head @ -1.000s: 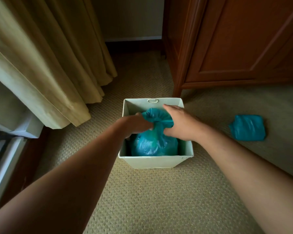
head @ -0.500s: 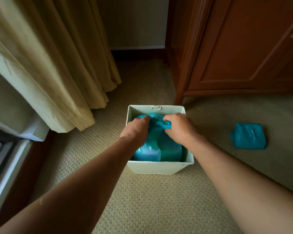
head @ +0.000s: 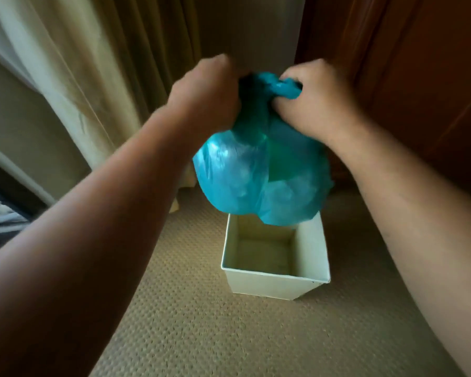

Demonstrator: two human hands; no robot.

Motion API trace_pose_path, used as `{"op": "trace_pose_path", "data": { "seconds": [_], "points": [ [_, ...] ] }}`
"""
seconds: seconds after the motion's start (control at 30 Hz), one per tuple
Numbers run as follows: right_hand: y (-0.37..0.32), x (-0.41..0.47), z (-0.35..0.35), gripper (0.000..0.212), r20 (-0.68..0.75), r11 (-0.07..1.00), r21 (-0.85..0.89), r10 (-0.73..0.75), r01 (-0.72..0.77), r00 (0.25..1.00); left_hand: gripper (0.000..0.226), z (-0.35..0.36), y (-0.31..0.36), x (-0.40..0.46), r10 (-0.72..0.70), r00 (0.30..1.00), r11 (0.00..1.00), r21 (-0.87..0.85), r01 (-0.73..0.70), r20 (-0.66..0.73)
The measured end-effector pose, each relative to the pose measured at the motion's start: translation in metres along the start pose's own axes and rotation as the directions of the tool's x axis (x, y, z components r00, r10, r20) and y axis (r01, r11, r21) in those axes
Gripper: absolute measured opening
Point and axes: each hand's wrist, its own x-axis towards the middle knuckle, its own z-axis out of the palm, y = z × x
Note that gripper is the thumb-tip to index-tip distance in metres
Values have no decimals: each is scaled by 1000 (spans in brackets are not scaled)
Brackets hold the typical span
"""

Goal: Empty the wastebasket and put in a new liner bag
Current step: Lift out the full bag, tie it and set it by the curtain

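We hold the full bag (head: 261, 175) by its gathered neck, left hand (head: 204, 96) and right hand (head: 314, 102) both clamped there, suspending it clear above the wastebasket (head: 272, 284) toward twelve o'clock.

Both bare forearms are extended forward and upward from the lower corners of the frame, converging toward 12 o'clock. The left hand (head: 206, 97) is seen from the back, knuckles up, fingers curled into a fist and clamped on the gathered neck of the blue bag (head: 261, 172). The right hand (head: 314, 100) is positioned at 3 o'clock of the left, close beside it, also fisted; its fingers (head: 288, 77) are wrapped over the twisted top of the same bag. Both wrists are held roughly straight, level with each other. Slight motion blur is noted on both hands. No sleeves are visible.
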Motion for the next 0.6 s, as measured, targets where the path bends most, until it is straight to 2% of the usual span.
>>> {"op": "trace_pose_path", "data": {
  "seconds": [0.1, 0.2, 0.4, 0.6],
  "points": [
    [-45, 17, 24, 28, -25, 998, 42, -38, 39, 999, 47, -32, -46, -4, -43, 998, 997, 59, 46, -50],
    [-90, 22, 74, 23, 17, 987, 126, -100, 97, 995, 52, -46, -98, -26, -141, 989, 983, 114, 145, -43],
    [-168, -15, 202, 27, 242, 963, 247, -173, 112, 955, 48, -20, -209, -113, -388, 922, 901, 216, 377, 8],
    [-220, -63, 291, 36, 534, 981, 159, -179, 109, 827, 47, 27, -295, -198, -553, 832, 819, 209, 534, 43]
  ]
}}
